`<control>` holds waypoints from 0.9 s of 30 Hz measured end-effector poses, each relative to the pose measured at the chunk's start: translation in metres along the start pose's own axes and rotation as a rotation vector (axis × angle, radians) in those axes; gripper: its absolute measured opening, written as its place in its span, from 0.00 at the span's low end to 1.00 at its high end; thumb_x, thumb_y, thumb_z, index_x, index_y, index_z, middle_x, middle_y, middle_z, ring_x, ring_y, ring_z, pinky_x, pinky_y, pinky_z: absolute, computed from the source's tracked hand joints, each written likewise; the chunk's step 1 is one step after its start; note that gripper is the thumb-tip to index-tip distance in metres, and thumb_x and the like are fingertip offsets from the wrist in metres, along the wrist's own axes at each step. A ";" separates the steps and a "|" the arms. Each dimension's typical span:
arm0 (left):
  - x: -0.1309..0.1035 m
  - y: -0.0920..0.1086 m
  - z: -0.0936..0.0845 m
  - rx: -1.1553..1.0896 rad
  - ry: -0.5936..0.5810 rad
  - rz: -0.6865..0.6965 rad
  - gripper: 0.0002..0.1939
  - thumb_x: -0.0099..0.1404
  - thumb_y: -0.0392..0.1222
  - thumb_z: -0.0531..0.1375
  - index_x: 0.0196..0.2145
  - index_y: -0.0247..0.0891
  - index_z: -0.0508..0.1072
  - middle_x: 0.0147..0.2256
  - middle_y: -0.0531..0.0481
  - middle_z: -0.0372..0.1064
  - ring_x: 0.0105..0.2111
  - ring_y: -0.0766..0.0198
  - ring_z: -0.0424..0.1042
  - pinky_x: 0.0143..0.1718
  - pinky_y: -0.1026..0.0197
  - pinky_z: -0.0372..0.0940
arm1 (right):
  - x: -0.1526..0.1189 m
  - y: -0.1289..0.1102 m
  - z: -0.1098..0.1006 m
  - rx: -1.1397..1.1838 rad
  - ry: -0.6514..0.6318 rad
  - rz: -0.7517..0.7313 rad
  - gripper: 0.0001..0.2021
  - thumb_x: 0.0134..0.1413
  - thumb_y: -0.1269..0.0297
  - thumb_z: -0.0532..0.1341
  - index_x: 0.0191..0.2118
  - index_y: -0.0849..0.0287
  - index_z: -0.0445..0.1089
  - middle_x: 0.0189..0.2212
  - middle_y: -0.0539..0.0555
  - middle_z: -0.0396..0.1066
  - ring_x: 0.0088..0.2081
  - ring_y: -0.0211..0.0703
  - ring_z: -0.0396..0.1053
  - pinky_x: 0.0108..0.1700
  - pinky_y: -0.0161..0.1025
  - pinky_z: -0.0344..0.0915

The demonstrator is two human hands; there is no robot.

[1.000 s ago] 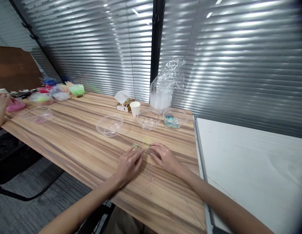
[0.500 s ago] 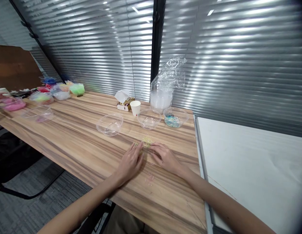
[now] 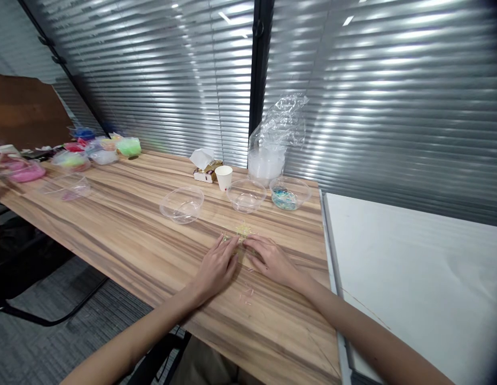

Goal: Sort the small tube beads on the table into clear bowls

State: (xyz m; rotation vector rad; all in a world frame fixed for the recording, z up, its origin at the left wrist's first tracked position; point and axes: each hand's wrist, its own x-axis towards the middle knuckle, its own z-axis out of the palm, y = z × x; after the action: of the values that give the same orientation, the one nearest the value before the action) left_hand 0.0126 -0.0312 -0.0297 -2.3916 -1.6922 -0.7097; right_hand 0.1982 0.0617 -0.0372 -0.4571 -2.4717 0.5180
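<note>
Small yellow-green pieces [image 3: 243, 230] lie in a loose pile on the wooden table [image 3: 152, 235]. My left hand [image 3: 218, 263] rests at the pile's left side, its fingertips down among the pieces. From the right, my right hand [image 3: 268, 258] touches the near edge of the pile, fingers bent and lying together. The two sets of fingertips almost meet. Whether any piece is pinched in either hand is too small to tell. A few pink pieces [image 3: 247, 295] lie on the table closer to me, between my forearms.
Behind the pile stand two clear bowls [image 3: 182, 205] [image 3: 246, 197], a bowl with blue pieces [image 3: 284, 199], a paper cup [image 3: 224, 178], a tissue box [image 3: 206, 172] and bagged bowls [image 3: 266, 163]. Far left, a person's hand is by pink material [image 3: 26, 171].
My fingertips have come slightly closer together at the pile, the left hand shifting a little right. At the far left, the other person's hand and arm have moved.
</note>
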 end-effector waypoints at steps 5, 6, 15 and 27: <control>0.001 0.000 -0.001 0.000 0.018 0.004 0.21 0.70 0.34 0.47 0.59 0.31 0.55 0.53 0.38 0.67 0.53 0.55 0.68 0.60 0.43 0.57 | 0.000 0.001 0.001 -0.011 -0.019 -0.001 0.19 0.59 0.72 0.55 0.56 0.59 0.63 0.53 0.60 0.67 0.57 0.49 0.61 0.58 0.51 0.61; 0.001 0.000 -0.001 -0.001 0.018 -0.002 0.20 0.70 0.34 0.47 0.59 0.31 0.56 0.53 0.37 0.67 0.53 0.55 0.68 0.60 0.43 0.57 | 0.000 0.002 0.001 -0.013 -0.021 -0.003 0.19 0.59 0.72 0.55 0.56 0.59 0.63 0.53 0.60 0.67 0.57 0.49 0.61 0.58 0.51 0.61; 0.000 -0.001 0.000 0.000 0.007 0.002 0.17 0.68 0.33 0.48 0.53 0.32 0.65 0.49 0.40 0.71 0.51 0.55 0.69 0.60 0.42 0.57 | 0.000 0.004 0.003 -0.057 -0.035 -0.022 0.18 0.60 0.71 0.55 0.56 0.63 0.63 0.53 0.62 0.67 0.57 0.50 0.61 0.59 0.51 0.60; 0.001 0.003 0.001 -0.074 -0.005 0.086 0.17 0.69 0.32 0.49 0.54 0.33 0.64 0.50 0.40 0.70 0.51 0.58 0.69 0.60 0.44 0.55 | -0.001 0.002 0.002 -0.057 -0.036 -0.010 0.19 0.59 0.73 0.56 0.56 0.61 0.62 0.54 0.61 0.66 0.57 0.50 0.61 0.58 0.51 0.60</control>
State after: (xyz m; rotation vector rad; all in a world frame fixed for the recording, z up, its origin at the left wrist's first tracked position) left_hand 0.0154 -0.0312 -0.0294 -2.5006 -1.5807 -0.7667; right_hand 0.1977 0.0623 -0.0397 -0.4619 -2.5274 0.4569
